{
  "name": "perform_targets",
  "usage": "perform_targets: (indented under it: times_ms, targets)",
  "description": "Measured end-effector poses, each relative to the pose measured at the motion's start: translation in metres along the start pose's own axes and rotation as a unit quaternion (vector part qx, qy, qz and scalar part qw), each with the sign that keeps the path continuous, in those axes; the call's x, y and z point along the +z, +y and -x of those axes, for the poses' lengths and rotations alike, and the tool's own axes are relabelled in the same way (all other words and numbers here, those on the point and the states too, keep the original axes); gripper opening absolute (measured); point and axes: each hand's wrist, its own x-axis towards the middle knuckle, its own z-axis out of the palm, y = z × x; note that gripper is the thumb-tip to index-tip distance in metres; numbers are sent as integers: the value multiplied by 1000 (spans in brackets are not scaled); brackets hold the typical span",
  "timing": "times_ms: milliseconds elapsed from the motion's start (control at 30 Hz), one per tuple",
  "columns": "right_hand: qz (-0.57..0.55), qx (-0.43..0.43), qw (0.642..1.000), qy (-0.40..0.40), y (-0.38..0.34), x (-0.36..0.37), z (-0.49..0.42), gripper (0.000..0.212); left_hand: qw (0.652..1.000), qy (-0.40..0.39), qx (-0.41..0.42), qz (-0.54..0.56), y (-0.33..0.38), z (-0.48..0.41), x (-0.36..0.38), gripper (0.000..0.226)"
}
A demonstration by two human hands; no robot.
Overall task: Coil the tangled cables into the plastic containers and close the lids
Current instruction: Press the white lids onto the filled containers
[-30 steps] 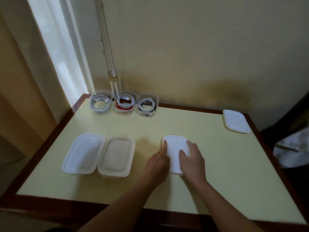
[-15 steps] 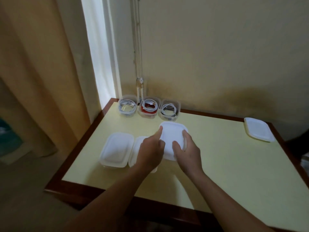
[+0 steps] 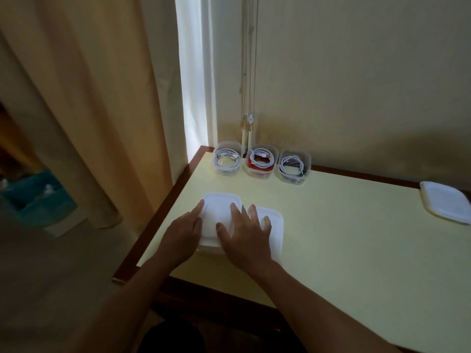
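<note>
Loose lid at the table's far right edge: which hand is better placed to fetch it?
Right, likely. The loose lid lies on the right hand's side across the table; the left hand sits by the left edge and would cross the right arm.

The right grip covered the place where the two near lids met. The far lid was cut by the right edge. On the cables in the containers, the plug types were too small to tell.
</note>
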Motion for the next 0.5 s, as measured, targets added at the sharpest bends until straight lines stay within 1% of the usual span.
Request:
perform_targets:
  times_ms: [167,267,333,400,467,500]
  targets:
    - [17,12,999,-28,-7,6,-3,76,1000,0,9,2,-9,-9,3,47]
    - [3,10,999,-45,-2,6,-7,72,999,21,29,-24,-7,-13,5,54]
    - [-2,4,998,-57,1,6,-8,75,998,11,28,-55,-6,-16,5,55]
    - [-16,-4,998,-57,5,4,-8,84,993,-1,21,-113,-5,-20,4,50]
    - [-44,-11,999,-12,14,-2,-7,103,982,7,29,-187,1,-25,5,46]
    - [-62,-12,998,19,21,-6,-8,107,978,18,30,-208,9,-27,6,48]
